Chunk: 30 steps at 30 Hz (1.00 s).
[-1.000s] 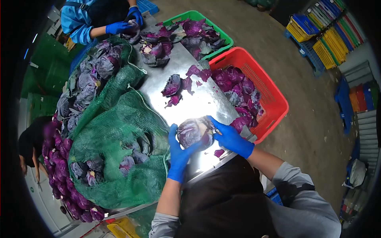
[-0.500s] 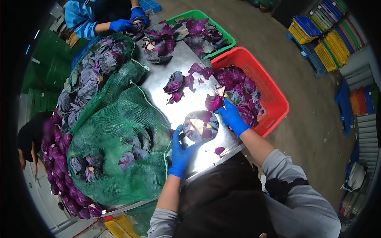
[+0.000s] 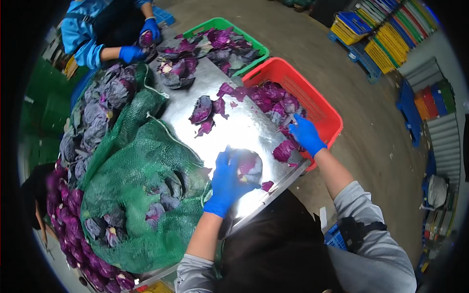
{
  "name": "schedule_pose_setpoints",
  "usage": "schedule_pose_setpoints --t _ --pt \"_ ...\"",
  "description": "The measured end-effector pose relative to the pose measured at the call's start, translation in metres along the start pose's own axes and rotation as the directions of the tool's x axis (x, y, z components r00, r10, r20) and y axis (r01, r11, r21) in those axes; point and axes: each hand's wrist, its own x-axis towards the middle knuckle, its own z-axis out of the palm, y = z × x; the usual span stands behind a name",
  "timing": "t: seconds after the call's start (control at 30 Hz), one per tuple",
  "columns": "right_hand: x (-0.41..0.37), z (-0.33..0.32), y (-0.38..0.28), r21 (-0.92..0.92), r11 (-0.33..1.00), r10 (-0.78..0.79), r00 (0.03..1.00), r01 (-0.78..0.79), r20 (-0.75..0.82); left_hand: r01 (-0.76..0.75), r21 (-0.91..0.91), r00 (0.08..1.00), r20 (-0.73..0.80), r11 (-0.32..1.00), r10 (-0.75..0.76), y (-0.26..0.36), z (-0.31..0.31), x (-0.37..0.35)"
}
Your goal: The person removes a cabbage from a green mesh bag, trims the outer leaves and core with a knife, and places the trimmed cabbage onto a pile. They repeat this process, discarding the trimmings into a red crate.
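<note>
My left hand (image 3: 225, 183), in a blue glove, lies over the left and top of a trimmed red cabbage (image 3: 253, 168) on the steel table, fingers curved round it. My right hand (image 3: 307, 136), also gloved in blue, is over the near side of the red crate (image 3: 326, 108), its fingers stretched out and apart with nothing visible in them. Purple outer leaves (image 3: 274, 100) fill part of that crate. Just below the right hand, a loose purple leaf (image 3: 285, 151) rests at the table's edge.
A green mesh sack (image 3: 141, 171) with cabbages inside covers the table's left side. Untrimmed cabbages (image 3: 95, 117) are heaped behind it, trimmed ones (image 3: 73, 227) at far left. A co-worker's gloved hands (image 3: 131, 53) work by a green crate (image 3: 266, 51). Leaf scraps (image 3: 201, 110) lie mid-table.
My right hand has moved right, from beside the cabbage to over the red crate, its fingers now spread. My left hand has shifted further over the cabbage. The view has turned slightly.
</note>
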Motion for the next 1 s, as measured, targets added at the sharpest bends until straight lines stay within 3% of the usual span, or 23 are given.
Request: schedule_pose_setpoints --t 0.07,0.1,0.13,0.17,0.2,0.23,0.27,0.33,0.37,0.4,0.43,0.47,0.5,0.53,0.57,0.6,0.67,0.8,0.83,0.87,0.9,0.93,1.0 --pt "-0.044 -0.004 -0.072 -0.283 0.927 -0.183 0.955 0.247 0.233 -0.37 0.16 0.915 0.235 0.915 0.328 0.01 -0.011 0.019" --pt "-0.054 0.017 -0.069 -0.051 0.895 -0.423 0.879 0.443 0.219 -0.431 0.117 0.881 0.272 0.895 0.388 0.013 -0.013 0.027" --pt "-0.061 0.033 -0.063 0.178 0.768 -0.639 0.754 0.615 0.153 -0.43 0.115 0.882 0.265 0.895 0.39 0.013 -0.009 0.024" --pt "-0.067 0.035 -0.063 0.181 0.766 -0.641 0.751 0.616 0.159 -0.289 0.078 0.951 0.14 0.954 0.277 0.01 -0.004 0.014" --pt "-0.072 0.037 -0.064 0.277 0.818 -0.574 0.754 0.505 0.319 -0.143 0.028 0.99 0.02 0.989 0.143 0.004 0.0 0.0" --pt "-0.077 0.039 -0.065 0.35 0.858 -0.508 0.72 0.375 0.473 -0.012 -0.091 1.0 -0.021 0.996 0.01 -0.007 0.006 -0.017" --pt "-0.08 0.04 -0.065 0.36 0.853 -0.517 0.708 0.378 0.481 0.114 -0.216 0.99 -0.055 0.97 -0.128 -0.015 0.011 -0.028" --pt "-0.084 0.036 -0.063 0.411 0.895 -0.372 0.798 0.172 0.474 0.313 -0.703 0.928 0.084 0.639 -0.362 0.036 0.01 -0.02" --pt "-0.088 0.03 -0.066 0.416 0.893 -0.38 0.786 0.173 0.488 0.176 -0.284 0.967 -0.131 0.943 -0.22 0.001 0.044 -0.024" --pt "-0.09 0.021 -0.071 0.295 0.926 -0.362 0.776 0.235 0.517 0.177 -0.28 0.965 -0.141 0.944 -0.223 0.007 0.044 -0.018" --pt "-0.087 0.014 -0.074 0.169 0.94 -0.341 0.772 0.298 0.537 0.185 -0.159 0.967 -0.146 0.97 -0.208 0.015 0.043 -0.008" --pt "-0.081 0.012 -0.077 0.175 0.937 -0.349 0.769 0.303 0.536 0.191 -0.034 0.97 -0.147 0.981 -0.194 0.021 0.043 -0.001" --pt "-0.075 0.014 -0.081 0.011 0.907 -0.349 0.737 0.42 0.578 0.164 0.011 0.971 -0.176 0.986 -0.16 0.019 0.045 0.0" --pt "-0.07 0.015 -0.083 -0.145 0.838 -0.335 0.705 0.526 0.624 0.171 0.018 0.97 -0.175 0.985 -0.165 0.012 0.049 -0.001" --pt "-0.058 0.027 -0.068 -0.051 0.789 -0.487 0.673 0.613 0.557 0.14 -0.109 0.97 -0.184 0.984 -0.159 0.003 0.053 -0.004" --pt "-0.045 0.027 -0.075 -0.041 0.79 -0.491 0.671 0.612 0.556 0.1 -0.233 0.969 -0.198 0.967 -0.147 0.0 0.054 -0.004" --pt "-0.024 0.024 -0.088 0.063 0.971 -0.221 0.772 0.23 0.597 0.094 -0.249 0.971 -0.192 0.964 -0.145 0.005 0.052 -0.007" --pt "-0.014 0.036 -0.053 -0.07 0.869 -0.412 0.794 0.49 0.446 0.109 -0.354 0.964 -0.189 0.929 -0.185 0.006 0.045 -0.03" --pt "0.005 0.049 -0.028 -0.145 0.873 -0.373 0.83 0.465 0.416 0.106 -0.365 0.964 -0.189 0.925 -0.185 -0.002 0.043 -0.037" --pt "0.036 0.07 0.014 0.156 0.982 -0.155 0.915 0.102 0.373 0.098 -0.376 0.965 -0.192 0.921 -0.181 -0.008 0.039 -0.042" --pt "0.046 0.053 0.013 0.253 0.966 -0.124 0.958 0.057 0.258 0.134 -0.507 0.956 -0.159 0.851 -0.245 -0.005 0.032 -0.043" --pt "0.049 0.033 0.004 -0.085 0.977 -0.181 0.973 0.194 0.144 0.137 -0.505 0.954 -0.166 0.852 -0.252 -0.013 0.029 -0.043" --pt "0.02 0.007 -0.045 -0.407 0.876 -0.188 0.96 0.259 0.207 0.166 -0.488 0.973 -0.061 0.857 -0.223 -0.029 0.027 -0.037"
